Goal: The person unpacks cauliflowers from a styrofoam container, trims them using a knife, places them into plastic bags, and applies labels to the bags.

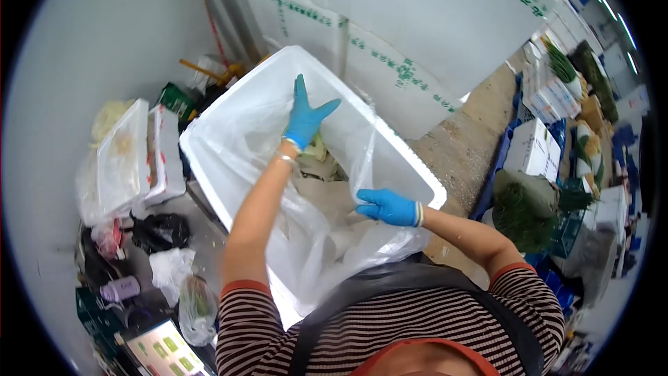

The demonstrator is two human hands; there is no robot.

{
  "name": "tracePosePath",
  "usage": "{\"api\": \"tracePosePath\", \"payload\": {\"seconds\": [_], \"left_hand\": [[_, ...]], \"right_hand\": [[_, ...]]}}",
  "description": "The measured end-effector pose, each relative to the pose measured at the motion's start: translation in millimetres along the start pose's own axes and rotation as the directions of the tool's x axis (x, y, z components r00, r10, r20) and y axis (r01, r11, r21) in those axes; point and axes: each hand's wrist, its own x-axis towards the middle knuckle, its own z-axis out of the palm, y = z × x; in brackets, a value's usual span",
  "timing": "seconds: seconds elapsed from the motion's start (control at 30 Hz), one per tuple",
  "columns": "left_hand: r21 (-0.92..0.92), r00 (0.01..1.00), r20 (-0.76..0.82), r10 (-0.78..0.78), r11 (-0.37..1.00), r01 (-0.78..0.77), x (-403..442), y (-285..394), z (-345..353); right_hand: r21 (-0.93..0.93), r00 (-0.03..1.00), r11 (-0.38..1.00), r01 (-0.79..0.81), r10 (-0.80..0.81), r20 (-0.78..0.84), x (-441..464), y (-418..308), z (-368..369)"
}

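Observation:
A large white foam box (410,155) stands in front of me, lined with a clear plastic bag (306,226). My left hand (306,117), in a blue glove, is over the far part of the box with thumb and fingers spread apart, against or just above the liner. In a matching glove, my right hand (390,207) is closed on the bag near the right rim. Leafy greens (319,157) show at the bottom, partly hidden by my left hand and a greyish sheet (323,195).
White foam boxes with green print (410,80) are stacked behind. At left are an open foam box (124,153), a black bag (160,231) and a purple bottle (120,289). Bundled greens (518,216) and cartons (534,150) line the right side, past the floor (456,143).

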Motion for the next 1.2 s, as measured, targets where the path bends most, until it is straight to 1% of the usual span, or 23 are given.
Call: {"api": "tracePosePath", "payload": {"seconds": [0.03, 0.13, 0.2, 0.23, 0.27, 0.33, 0.37, 0.43, 0.47, 0.53, 0.6, 0.67, 0.7, 0.77, 0.8, 0.83, 0.9, 0.97, 1.0, 1.07, 1.1, 1.13, 1.2], "left_hand": [[-0.149, 0.998, 0.027, -0.062, 0.987, 0.065, 14, -35, 32], [-0.02, 0.983, -0.069, -0.169, 0.986, 0.168, 13, -38, 112], [-0.06, 0.962, 0.106, -0.251, 0.964, 0.258, -20, -34, 127], [0.067, 0.825, 0.263, -0.5, 0.863, 0.501, -36, 15, 108], [-0.149, 0.726, 0.59, -0.355, 0.835, 0.53, -52, 9, 95], [-0.061, 0.784, 0.608, -0.125, 0.977, 0.203, -85, -23, 81], [0.062, 0.757, 0.652, -0.039, 0.998, -0.001, -93, -8, 68], [0.367, 0.652, 0.757, -0.04, 0.852, -0.373, -127, 0, 39], [0.517, 0.602, 0.787, -0.136, 0.678, -0.522, -156, -8, 27], [0.525, 0.658, 0.719, -0.223, 0.795, -0.305, -194, 32, 5], [0.373, 0.657, 0.69, -0.303, 0.927, 0.035, -205, 83, -15], [0.312, 0.389, 0.883, -0.263, 0.948, -0.067, -180, 119, -56], [0.376, 0.397, 0.866, -0.304, 0.919, -0.119, -163, 156, -76], [0.199, 0.51, 0.743, -0.433, 0.871, 0.45, -131, 152, -114], [0.305, 0.713, 0.621, -0.326, 0.938, 0.164, -112, 134, -125], [0.321, 0.838, 0.47, -0.277, 0.938, 0.13, -95, 107, -135], [0.65, 0.904, 0.426, -0.037, 0.708, -0.277, -61, 35, -158], [0.868, 0.837, 0.48, -0.264, 0.279, -0.41, -38, -9, -170], [0.882, 0.813, 0.445, -0.376, 0.026, -0.471, -33, -16, -168], [0.8, 0.739, 0.366, -0.565, -0.215, -0.56, -20, -53, -187], [0.751, 0.699, 0.231, -0.676, -0.333, -0.57, -10, -82, -200], [0.615, 0.642, 0.244, -0.727, -0.396, -0.682, -23, -55, -193], [0.697, 0.602, 0.184, -0.777, -0.329, -0.637, -19, -158, -240]], "right_hand": [[-0.032, 1.0, 0.999, 0.008, -0.009, -0.029, 2, 4, 6], [-0.199, 0.991, 0.98, 0.024, -0.049, -0.122, 7, 0, 0], [-0.348, 0.981, 0.937, 0.014, -0.08, -0.176, 4, -10, -11], [-0.334, 0.948, 0.942, 0.006, -0.112, -0.297, 3, -17, -20], [-0.317, 0.902, 0.949, 0.004, -0.141, -0.409, 2, -26, -30], [-0.395, 0.864, 0.907, -0.144, -0.08, -0.497, 8, -32, -54], [-0.417, 0.763, 0.909, 0.017, -0.281, -0.581, 13, -25, -61], [-0.431, 0.745, 0.902, 0.015, -0.297, -0.597, 20, -27, -68], [-0.424, 0.82, 0.905, 0.024, -0.261, -0.51, 22, -35, -63], [-0.403, 0.902, 0.898, 0.175, -0.31, -0.301, 20, -51, -46], [-0.297, 0.983, 0.937, 0.185, -0.18, 0.044, 29, -25, -17], [-0.14, 0.948, 0.982, 0.128, -0.08, 0.309, 33, 14, 33], [-0.218, 0.926, 0.963, 0.158, -0.068, 0.372, 23, 6, 37], [-0.353, 0.886, 0.916, 0.19, -0.005, 0.464, -8, -20, 41], [-0.319, 0.899, 0.936, 0.149, 0.006, 0.438, -12, -19, 41], [-0.368, 0.931, 0.907, 0.203, -0.063, 0.359, -16, -18, 39], [-0.499, 0.955, 0.817, 0.288, -0.203, 0.218, -22, -14, 24], [-0.666, 0.977, 0.721, 0.19, -0.203, 0.058, -34, -22, -7], [-0.658, 0.997, 0.75, 0.073, -0.068, 0.032, -41, -24, -25], [-0.661, 0.973, 0.727, -0.188, 0.23, -0.025, -56, -17, -45], [-0.689, 0.977, 0.708, -0.156, 0.215, 0.0, -66, -10, -39], [-0.719, 0.98, 0.686, -0.112, 0.196, 0.035, -75, -2, -31], [-0.78, 0.986, 0.625, 0.016, 0.119, 0.115, -98, -20, -25]]}}
